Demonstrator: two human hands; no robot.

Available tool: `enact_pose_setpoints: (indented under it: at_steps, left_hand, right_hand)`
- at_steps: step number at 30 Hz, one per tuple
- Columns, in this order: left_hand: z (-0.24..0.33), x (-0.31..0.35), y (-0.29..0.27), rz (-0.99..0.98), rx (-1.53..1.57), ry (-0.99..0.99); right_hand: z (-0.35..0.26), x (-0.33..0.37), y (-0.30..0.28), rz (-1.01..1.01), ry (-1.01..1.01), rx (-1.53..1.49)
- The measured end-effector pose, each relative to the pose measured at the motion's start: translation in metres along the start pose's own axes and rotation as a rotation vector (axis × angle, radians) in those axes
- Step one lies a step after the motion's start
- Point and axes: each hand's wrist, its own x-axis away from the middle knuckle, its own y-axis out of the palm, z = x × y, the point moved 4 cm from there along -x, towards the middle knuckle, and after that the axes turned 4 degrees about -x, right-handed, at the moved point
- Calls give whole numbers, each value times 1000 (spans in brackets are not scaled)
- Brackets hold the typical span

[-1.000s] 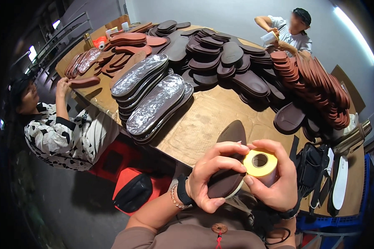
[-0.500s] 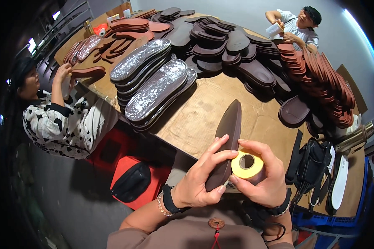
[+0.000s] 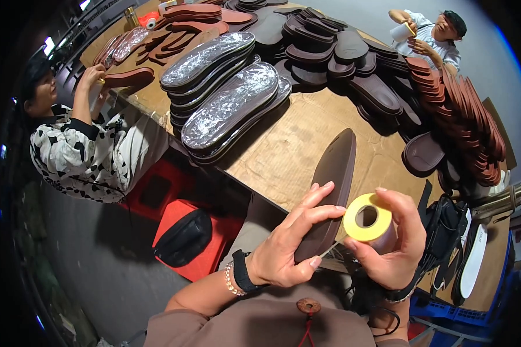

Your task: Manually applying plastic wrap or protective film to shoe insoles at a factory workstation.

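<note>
Head: sole (image 3: 334,176), roll (image 3: 369,233) in hands (image 3: 281,248)

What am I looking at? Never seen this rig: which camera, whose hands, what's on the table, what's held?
No robot here; these are a person's own bare hands. Every picture comes from one fisheye camera on that person's head, looking down, so straight edges bend near the rim. The left hand holds a dark brown, sole-shaped piece; the right hand grips a yellow-faced, hollow-cored roll. On the tan table are a shiny, clear-wrapped stack of dark soles, a heap of loose dark brown soles and a long row of reddish-brown soles. Two other people work nearby, one at left, one at upper right.
</note>
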Motion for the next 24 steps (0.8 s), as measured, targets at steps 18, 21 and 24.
enact_pose_setpoints:
  at_steps: [18,21,24]
  left_hand:
    - [-16,4,7,-31,-4,14]
    - [-24,15,12,-41,-6,13]
    - [-32,27,17,-59,-8,4]
  right_hand:
    - [2,-7,6,-2,61,170]
    - [3,-14,6,-142,36,194]
    - [10,-14,11,-295,10,188]
